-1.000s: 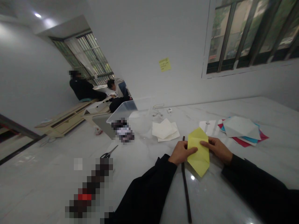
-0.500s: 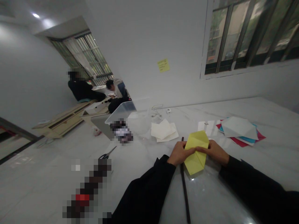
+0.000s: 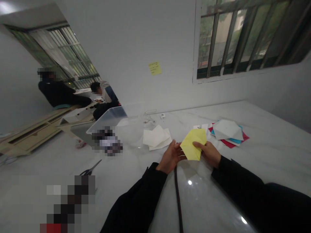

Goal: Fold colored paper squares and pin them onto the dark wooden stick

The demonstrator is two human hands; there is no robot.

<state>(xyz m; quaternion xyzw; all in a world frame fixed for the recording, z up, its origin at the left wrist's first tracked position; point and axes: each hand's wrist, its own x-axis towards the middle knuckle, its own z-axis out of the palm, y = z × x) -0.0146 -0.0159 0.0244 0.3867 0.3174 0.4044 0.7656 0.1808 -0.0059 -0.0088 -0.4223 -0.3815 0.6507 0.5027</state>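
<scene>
A folded sheet of yellow paper (image 3: 193, 147) is held above the marble-patterned table. My right hand (image 3: 211, 153) pinches its right side, thumb on top and the other fingers hidden beneath. At the paper's left edge is my left hand (image 3: 170, 157), its fingers apart and slightly curled; their tips reach the edge or just behind it. Beyond my left hand lie white folded papers (image 3: 157, 138). Past my right hand sits a stack of folded papers (image 3: 228, 130), white on top with blue and red below.
A dark cord (image 3: 178, 200) runs toward me between my arms. Scissors (image 3: 90, 170) lie to the left. A clear plastic bin (image 3: 109, 118) stands at the back left, near a white cable (image 3: 149, 116). Two people sit in the background. A yellow note (image 3: 155, 68) is on the wall.
My left hand has let go of the yellow paper and its fingers have opened. The paper is now turned and tilted in my right hand. The view has swung right.
</scene>
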